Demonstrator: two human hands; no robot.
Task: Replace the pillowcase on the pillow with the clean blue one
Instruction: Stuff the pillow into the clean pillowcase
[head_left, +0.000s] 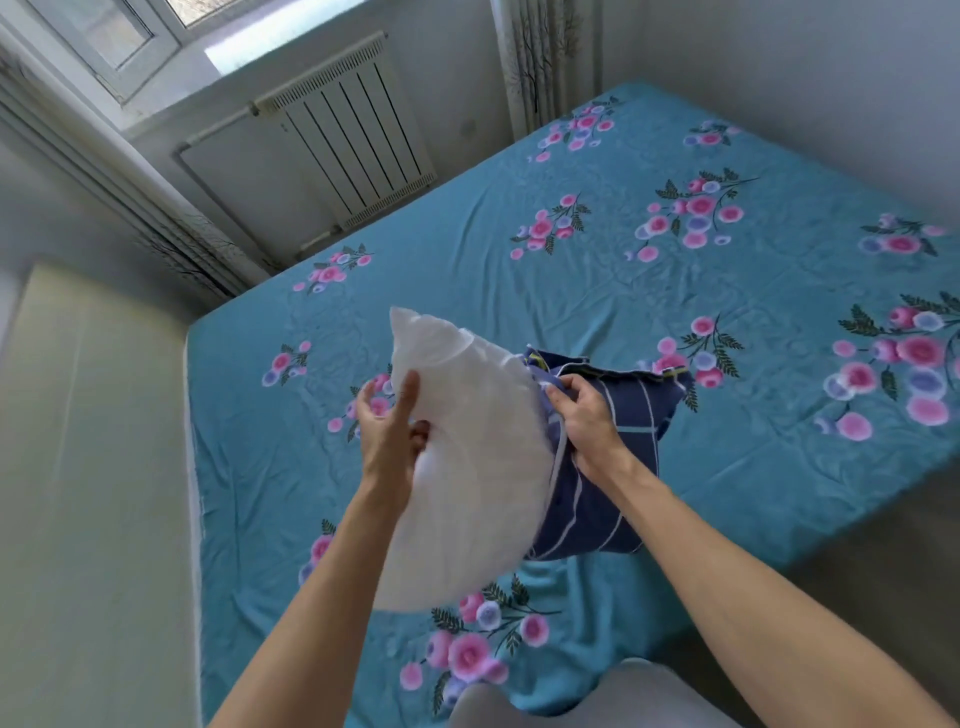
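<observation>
A bare white pillow (467, 467) is held up above the bed, most of it outside any cover. My left hand (389, 431) grips its left edge, thumb on top and fingers behind. A dark blue pillowcase (602, 499) with thin white and light blue stripes covers only the pillow's right end. My right hand (587, 415) is closed on the bunched opening of that pillowcase, right beside the pillow. The pillow's covered end is hidden inside the fabric.
A bed with a teal flowered sheet (675, 291) fills the view below my hands. A white radiator (353, 140) stands under the window at the back left. A pale headboard panel (93, 467) runs along the left side. My grey-clad knee (571, 696) is at the bottom.
</observation>
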